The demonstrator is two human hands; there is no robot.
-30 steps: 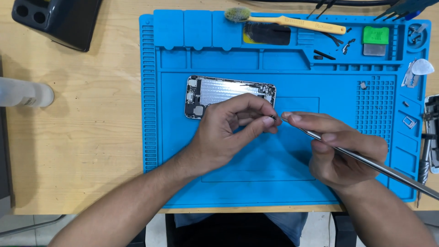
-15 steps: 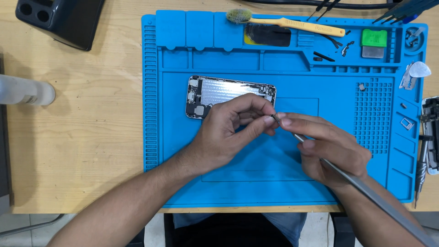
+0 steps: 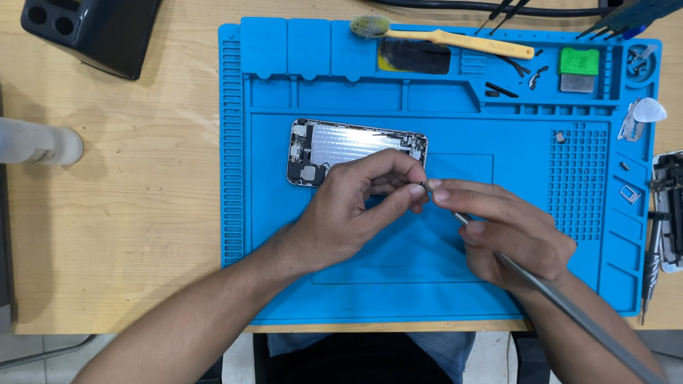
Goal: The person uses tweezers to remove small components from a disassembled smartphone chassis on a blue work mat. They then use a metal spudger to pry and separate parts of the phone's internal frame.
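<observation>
— Where does the opened phone point(image 3: 356, 151) lie?

— It lies flat on the blue work mat point(image 3: 441, 284), in the upper left part of the mat's big middle field, back cover off and metal insides showing. The person's left hand point(image 3: 348, 210) covers its lower right corner.

— And how do the hands stand?

— The left hand is curled, its thumb and fingers pinched together just below the phone's right end; whatever it pinches is too small to make out. The right hand point(image 3: 509, 231) is closed around a long thin metal tool point(image 3: 562, 299), whose tip meets the left fingertips. The two hands touch there, over the mat.

— What else is about?

— A yellow toothbrush point(image 3: 455, 39) lies across the mat's top compartments, beside a green and grey block point(image 3: 578, 69). A white pick point(image 3: 649, 110) sits in the right-hand tray. On the wooden table point(image 3: 128, 213), well apart from the hands, stand a black holder point(image 3: 92, 32) at the top left and a white bottle point(image 3: 35, 142) lying at the left edge.
</observation>
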